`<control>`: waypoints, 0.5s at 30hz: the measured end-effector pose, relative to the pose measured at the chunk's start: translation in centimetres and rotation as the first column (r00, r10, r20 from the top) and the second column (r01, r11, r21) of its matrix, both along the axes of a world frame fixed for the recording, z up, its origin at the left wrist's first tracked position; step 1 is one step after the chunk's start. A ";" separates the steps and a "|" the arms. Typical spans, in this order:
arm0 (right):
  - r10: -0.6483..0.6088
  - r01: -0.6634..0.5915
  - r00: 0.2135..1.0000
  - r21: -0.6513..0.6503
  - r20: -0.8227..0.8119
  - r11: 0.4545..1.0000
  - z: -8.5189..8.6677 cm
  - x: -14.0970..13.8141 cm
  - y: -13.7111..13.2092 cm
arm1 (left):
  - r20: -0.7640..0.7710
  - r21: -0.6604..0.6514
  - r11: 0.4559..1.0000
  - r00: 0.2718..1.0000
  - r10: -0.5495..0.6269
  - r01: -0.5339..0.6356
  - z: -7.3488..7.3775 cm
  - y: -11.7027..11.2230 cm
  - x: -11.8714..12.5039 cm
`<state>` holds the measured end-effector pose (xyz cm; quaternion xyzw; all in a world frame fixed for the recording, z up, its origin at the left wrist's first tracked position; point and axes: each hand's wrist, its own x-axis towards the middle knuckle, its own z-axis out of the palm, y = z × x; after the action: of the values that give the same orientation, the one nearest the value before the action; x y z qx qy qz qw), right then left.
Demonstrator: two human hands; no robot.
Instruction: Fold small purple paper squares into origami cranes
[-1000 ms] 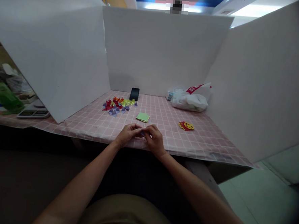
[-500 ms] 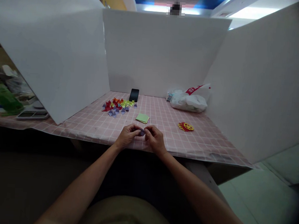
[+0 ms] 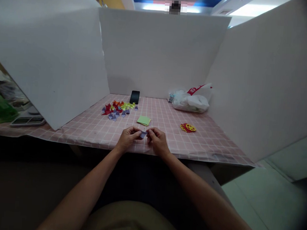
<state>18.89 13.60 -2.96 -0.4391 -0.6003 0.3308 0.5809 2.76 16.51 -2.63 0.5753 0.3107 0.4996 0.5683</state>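
Observation:
A small purple piece of folded paper (image 3: 143, 135) is held above the front of the table, between my two hands. My left hand (image 3: 128, 138) pinches its left side between thumb and fingers. At its right corner are the closed fingertips of my right hand (image 3: 158, 141), which hide part of that edge. Just beyond the hands lies a stack of square paper sheets (image 3: 143, 120), light green on top with yellow showing below. Farther left, a pile of small folded paper pieces (image 3: 117, 109) spreads out in red, orange, yellow and purple.
A black phone (image 3: 134, 97) lies near the back panel (image 3: 159, 56). Toward the right are red and yellow cut-out shapes (image 3: 188, 127) and a white plastic bag (image 3: 192, 101). White panels enclose the checked pink tablecloth (image 3: 166, 117) on three sides. A scale (image 3: 28, 121) stands outside the left panel.
The purple paper shows more of its face below the left fingers now. My right fingers have shifted slightly around its corner. The whole view has turned a little to the right.

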 end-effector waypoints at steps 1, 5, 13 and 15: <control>0.006 -0.007 1.000 -0.012 -0.025 1.000 0.0 0.0 0.1 | 0.002 -0.003 1.000 1.000 0.009 -0.009 0.0 0.0 0.0; 0.043 -0.047 0.995 -0.047 -0.086 0.998 0.1 0.0 0.2 | -0.004 -0.012 1.000 1.000 0.027 -0.027 0.0 0.1 0.0; 0.117 -0.122 0.991 -0.077 -0.067 0.990 0.1 0.1 0.2 | -0.035 -0.007 1.000 0.999 0.021 -0.022 0.3 -0.2 0.1; 0.121 -0.125 0.992 -0.077 -0.045 0.989 0.0 0.2 0.3 | -0.044 -0.010 1.000 0.999 0.010 -0.011 0.3 -0.2 0.1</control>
<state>19.08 13.90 -2.93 -0.4173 -0.6009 0.3983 0.5533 2.83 16.29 -2.35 0.5815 0.3287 0.4882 0.5616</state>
